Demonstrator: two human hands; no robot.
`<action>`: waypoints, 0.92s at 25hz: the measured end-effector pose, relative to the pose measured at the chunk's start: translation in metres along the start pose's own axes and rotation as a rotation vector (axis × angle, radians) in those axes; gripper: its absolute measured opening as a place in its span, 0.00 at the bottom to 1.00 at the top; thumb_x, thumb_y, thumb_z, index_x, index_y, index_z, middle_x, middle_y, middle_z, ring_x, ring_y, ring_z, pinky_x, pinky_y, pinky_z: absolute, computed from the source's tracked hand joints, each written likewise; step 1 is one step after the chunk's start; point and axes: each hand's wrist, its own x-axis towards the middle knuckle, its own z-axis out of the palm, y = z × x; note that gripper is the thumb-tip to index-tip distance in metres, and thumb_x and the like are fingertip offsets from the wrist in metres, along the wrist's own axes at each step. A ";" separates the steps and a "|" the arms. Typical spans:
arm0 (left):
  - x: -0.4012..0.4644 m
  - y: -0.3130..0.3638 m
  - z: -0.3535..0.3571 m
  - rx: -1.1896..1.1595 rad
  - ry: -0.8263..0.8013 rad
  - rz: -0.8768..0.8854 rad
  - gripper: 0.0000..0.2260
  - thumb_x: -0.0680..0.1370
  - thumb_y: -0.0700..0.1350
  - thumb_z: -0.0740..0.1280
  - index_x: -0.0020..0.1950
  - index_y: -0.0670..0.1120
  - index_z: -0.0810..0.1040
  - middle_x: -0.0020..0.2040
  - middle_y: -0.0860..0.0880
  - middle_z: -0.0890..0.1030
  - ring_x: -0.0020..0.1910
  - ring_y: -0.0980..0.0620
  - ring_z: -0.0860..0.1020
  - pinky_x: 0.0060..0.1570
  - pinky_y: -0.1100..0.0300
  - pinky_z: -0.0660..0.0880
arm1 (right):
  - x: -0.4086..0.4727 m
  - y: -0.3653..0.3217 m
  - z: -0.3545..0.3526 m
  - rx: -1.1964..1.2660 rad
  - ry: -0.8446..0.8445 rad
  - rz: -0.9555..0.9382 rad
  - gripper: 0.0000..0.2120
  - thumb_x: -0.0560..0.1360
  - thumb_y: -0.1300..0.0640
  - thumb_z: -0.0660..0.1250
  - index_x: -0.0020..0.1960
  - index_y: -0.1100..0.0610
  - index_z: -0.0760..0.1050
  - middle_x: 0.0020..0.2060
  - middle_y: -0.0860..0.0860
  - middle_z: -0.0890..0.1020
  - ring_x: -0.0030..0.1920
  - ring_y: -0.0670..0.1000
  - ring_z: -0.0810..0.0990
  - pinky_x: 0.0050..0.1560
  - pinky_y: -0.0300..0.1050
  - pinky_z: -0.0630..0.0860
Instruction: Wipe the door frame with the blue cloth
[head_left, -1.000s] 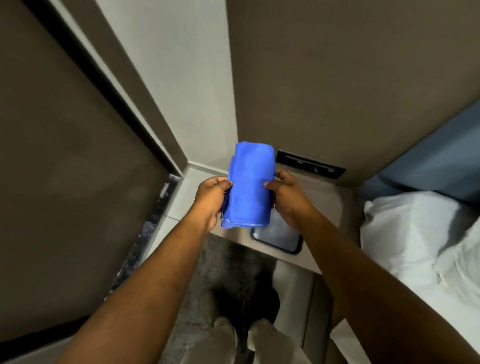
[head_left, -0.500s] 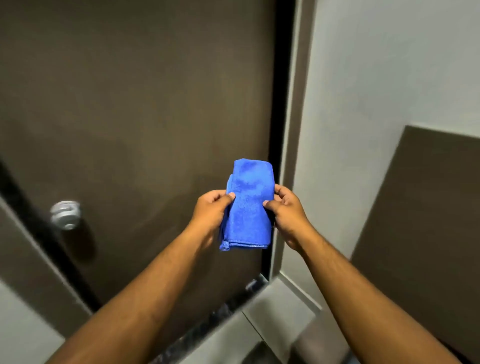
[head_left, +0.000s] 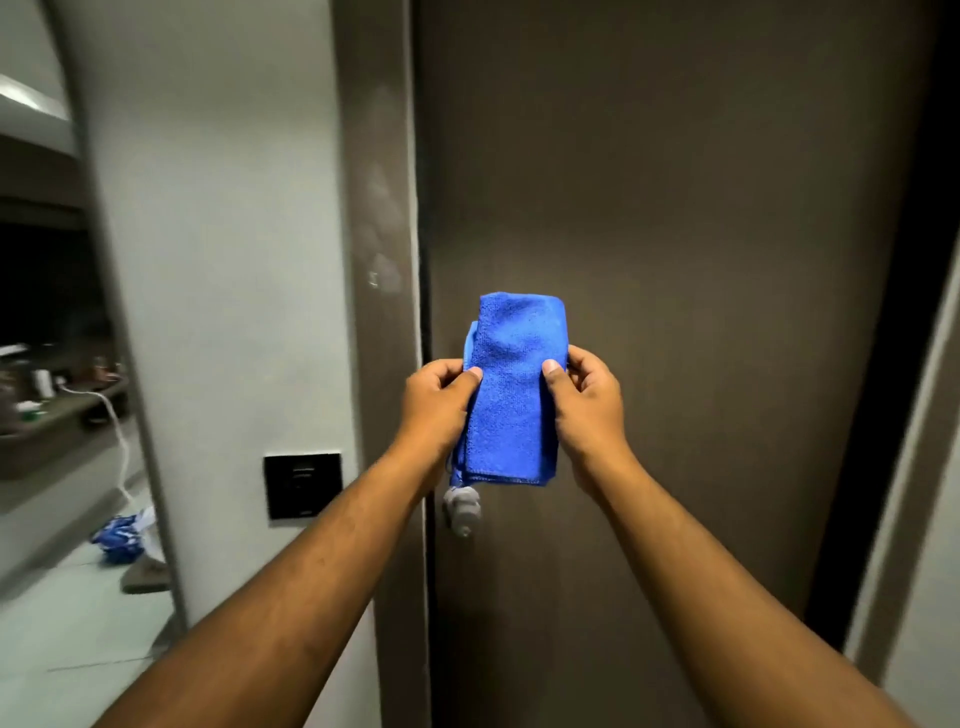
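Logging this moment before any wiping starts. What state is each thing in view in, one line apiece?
Blue microfibre cloth: folded into a narrow pad, held upright in front of the door.
Left hand: pinching the cloth's left edge.
Right hand: pinching the cloth's right edge.
Dark brown door: closed.
Grey-brown door frame: pale smudges, cloth not touching it.
Silver door knob: untouched.
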 end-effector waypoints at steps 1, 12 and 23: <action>0.007 0.008 -0.014 0.014 0.046 0.028 0.05 0.76 0.43 0.66 0.44 0.45 0.81 0.43 0.44 0.84 0.40 0.50 0.80 0.43 0.54 0.77 | 0.007 -0.003 0.020 -0.009 0.002 -0.031 0.10 0.77 0.61 0.63 0.58 0.58 0.75 0.48 0.52 0.83 0.45 0.46 0.81 0.48 0.43 0.78; 0.080 0.022 -0.097 0.258 0.414 0.200 0.01 0.73 0.44 0.70 0.41 0.49 0.80 0.39 0.48 0.84 0.40 0.47 0.82 0.39 0.56 0.77 | 0.077 0.003 0.144 -0.595 -0.075 -0.783 0.17 0.72 0.67 0.64 0.61 0.60 0.76 0.49 0.61 0.79 0.44 0.62 0.78 0.41 0.53 0.78; 0.128 0.041 -0.177 1.469 0.469 0.662 0.28 0.77 0.54 0.62 0.76 0.47 0.61 0.77 0.41 0.61 0.77 0.38 0.57 0.71 0.44 0.59 | 0.064 0.043 0.191 -1.249 -0.011 -0.929 0.26 0.78 0.55 0.51 0.73 0.67 0.58 0.74 0.65 0.58 0.76 0.61 0.48 0.73 0.60 0.48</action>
